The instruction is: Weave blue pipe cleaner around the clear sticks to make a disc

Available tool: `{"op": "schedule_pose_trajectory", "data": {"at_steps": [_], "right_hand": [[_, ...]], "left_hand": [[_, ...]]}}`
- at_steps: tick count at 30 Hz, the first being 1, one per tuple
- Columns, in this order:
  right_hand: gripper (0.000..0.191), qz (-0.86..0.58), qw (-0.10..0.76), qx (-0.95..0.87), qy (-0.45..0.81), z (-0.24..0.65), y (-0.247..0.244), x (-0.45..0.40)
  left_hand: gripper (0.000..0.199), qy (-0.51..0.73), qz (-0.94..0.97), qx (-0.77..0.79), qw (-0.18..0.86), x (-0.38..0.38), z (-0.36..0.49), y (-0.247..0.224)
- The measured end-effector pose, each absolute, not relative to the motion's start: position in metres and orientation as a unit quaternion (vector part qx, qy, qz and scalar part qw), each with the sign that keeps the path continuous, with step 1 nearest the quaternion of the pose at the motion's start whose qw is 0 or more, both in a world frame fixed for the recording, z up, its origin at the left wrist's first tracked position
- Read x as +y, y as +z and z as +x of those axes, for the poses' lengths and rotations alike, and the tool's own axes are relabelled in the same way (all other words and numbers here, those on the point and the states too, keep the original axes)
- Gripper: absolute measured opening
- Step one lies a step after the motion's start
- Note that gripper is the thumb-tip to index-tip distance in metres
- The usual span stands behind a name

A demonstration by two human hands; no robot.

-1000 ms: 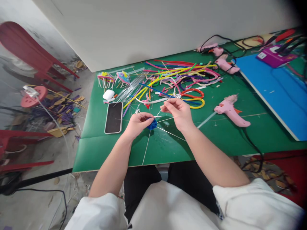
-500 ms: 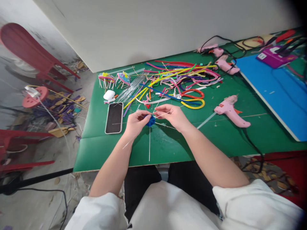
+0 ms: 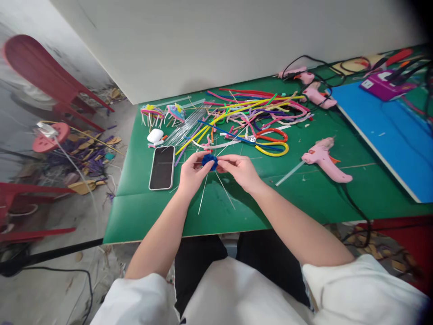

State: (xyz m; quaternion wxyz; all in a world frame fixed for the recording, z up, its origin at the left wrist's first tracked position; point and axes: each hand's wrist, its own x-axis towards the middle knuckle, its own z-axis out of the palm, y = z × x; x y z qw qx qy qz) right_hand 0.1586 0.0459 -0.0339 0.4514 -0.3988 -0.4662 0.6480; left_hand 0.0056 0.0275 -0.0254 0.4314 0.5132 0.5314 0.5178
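My left fingers (image 3: 204, 168) held a round, blue, wire-spoked disc (image 3: 209, 161); my right fingers (image 3: 227, 166), earlier clear, met its edge, grip unclear.

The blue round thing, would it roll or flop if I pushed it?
The blue round thing probably won't roll far, since thin rods stick out around it. Those look straight, so probably stiff. Being small, it's likely light.

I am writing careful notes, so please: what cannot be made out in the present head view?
In the head view:
Blue piece: left grip hides part of it.
Right grip: what its fingertips touch is too small to tell.
Purple box: its label is too small to read.
Lower red furniture: cut off by left edge.
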Motion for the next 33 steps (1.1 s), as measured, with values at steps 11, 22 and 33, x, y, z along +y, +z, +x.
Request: {"op": "schedule_pose_trajectory", "data": {"at_steps": [11, 22, 33], "right_hand": [[0.03, -0.403, 0.464, -0.481, 0.625, 0.163, -0.033, 0.048], [0.021, -0.427, 0.489, -0.521, 0.554, 0.169, -0.037, 0.054], [0.02, -0.439, 0.473, -0.543, 0.537, 0.171, -0.029, 0.05]], "left_hand": [[0.029, 0.516, 0.535, 0.508, 0.435, 0.029, 0.007, -0.028], [0.052, 0.453, 0.451, 0.41, 0.651, 0.029, -0.011, -0.015], [0.039, 0.428, 0.407, 0.398, 0.702, 0.029, -0.017, -0.013]]}}
